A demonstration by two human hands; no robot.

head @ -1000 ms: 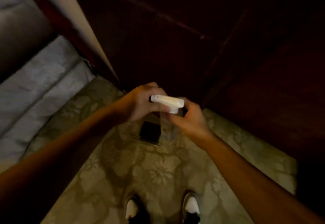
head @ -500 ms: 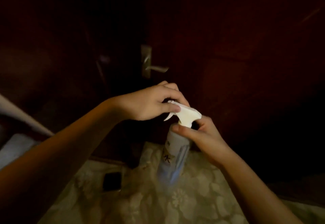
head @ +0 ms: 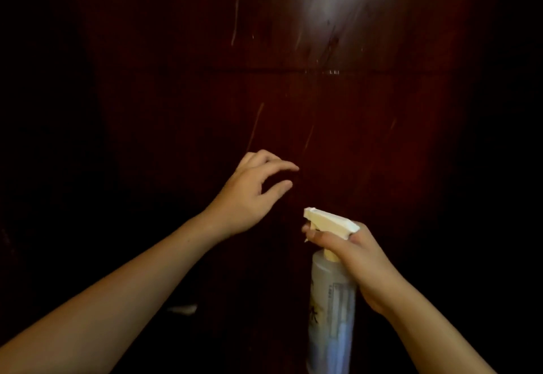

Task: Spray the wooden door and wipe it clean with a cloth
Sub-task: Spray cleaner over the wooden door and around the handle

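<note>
A dark reddish wooden door (head: 338,103) fills the view, with thin wet streaks and a bright glare near its top. My right hand (head: 355,259) grips the neck of a clear spray bottle (head: 330,309), a finger curled over the trigger of its white nozzle head (head: 329,222), which points left and up toward the door. My left hand (head: 249,194) hovers above and to the left of the nozzle, fingers loosely curved and holding nothing. No cloth is visible.
A horizontal groove (head: 293,71) crosses the door panel above the hands. A small pale patch (head: 182,309) shows low on the left in the dark. The left and right edges of the view are too dark to read.
The view has swung up from the floor and door handle to the door panel. My left hand has let go of the nozzle and lifted away. The bottle has stayed in my right hand.
</note>
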